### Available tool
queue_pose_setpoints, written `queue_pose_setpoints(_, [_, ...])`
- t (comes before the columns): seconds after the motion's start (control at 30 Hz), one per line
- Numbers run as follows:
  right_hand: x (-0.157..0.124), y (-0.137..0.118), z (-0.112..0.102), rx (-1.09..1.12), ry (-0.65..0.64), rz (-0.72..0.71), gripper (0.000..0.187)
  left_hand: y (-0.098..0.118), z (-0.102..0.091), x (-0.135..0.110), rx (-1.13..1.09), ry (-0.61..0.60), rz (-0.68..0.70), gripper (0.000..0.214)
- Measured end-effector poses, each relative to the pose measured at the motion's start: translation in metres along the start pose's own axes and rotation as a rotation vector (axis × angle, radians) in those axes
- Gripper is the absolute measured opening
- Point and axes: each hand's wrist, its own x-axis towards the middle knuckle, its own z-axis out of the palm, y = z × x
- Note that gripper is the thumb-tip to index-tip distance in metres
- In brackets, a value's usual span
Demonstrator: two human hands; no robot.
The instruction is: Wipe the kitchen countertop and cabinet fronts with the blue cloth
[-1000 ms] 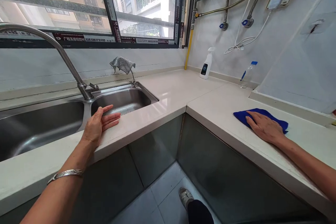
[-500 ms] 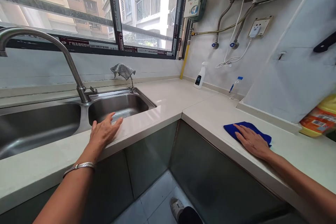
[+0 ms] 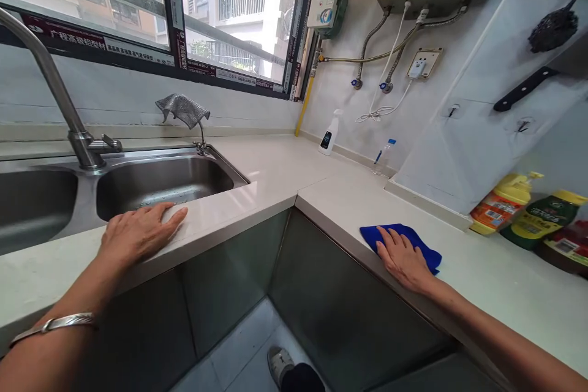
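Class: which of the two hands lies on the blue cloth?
The right hand, its fingers over the cloth; the left hand instead rests on the counter beside the sink.

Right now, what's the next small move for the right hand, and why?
I'd probably slide the right hand and blue cloth back toward the wall side of the counter, stopping short of the clear bottle: the cloth lies under the fingers near the front edge, and countertop extends behind it.
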Motion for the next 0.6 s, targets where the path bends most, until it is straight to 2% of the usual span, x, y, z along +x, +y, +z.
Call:
queue_pose_setpoints(0.33, [0.05,-0.088,-0.024,-0.013,-0.009,-0.053,0.065,0.005,-0.005,-0.003,0.004,-0.05,-0.013,0.086])
queue_pose_setpoints(0.6, [0.097,-0.157,-0.027,0.062,0.02,0.001,0.062,0.007,-0.009,-0.007,0.004,-0.079,-0.012,0.082])
